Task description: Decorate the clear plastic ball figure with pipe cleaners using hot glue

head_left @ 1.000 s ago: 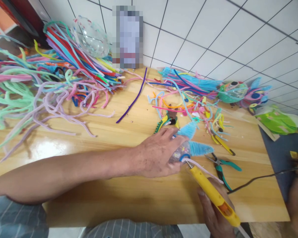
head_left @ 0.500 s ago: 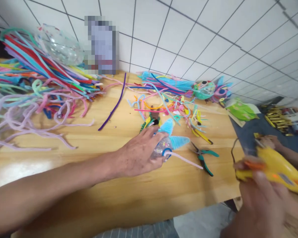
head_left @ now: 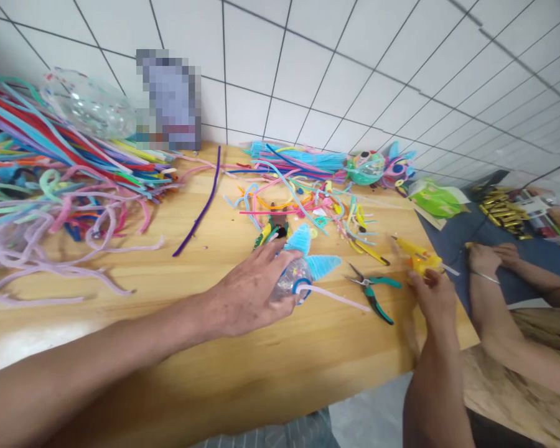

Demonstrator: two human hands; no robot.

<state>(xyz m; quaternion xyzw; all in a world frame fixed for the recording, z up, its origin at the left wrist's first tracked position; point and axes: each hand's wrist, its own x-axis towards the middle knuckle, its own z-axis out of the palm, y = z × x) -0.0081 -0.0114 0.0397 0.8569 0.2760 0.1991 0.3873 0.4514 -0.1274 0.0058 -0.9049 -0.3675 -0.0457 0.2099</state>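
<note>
The left hand lies palm down on the wooden tabletop, its fingers loosely curled over a clear glittery ball that carries two light-blue fuzzy cones; a pale pink pipe cleaner trails from the ball toward the right edge. The right hand, near the tabletop's right edge, is closed around the grip of a yellow glue gun, whose nozzle points back toward the middle. Teal-handled pliers lie between the ball and this hand, touching neither. Just past the right edge, another person's hands rest on a dark mat.
</note>
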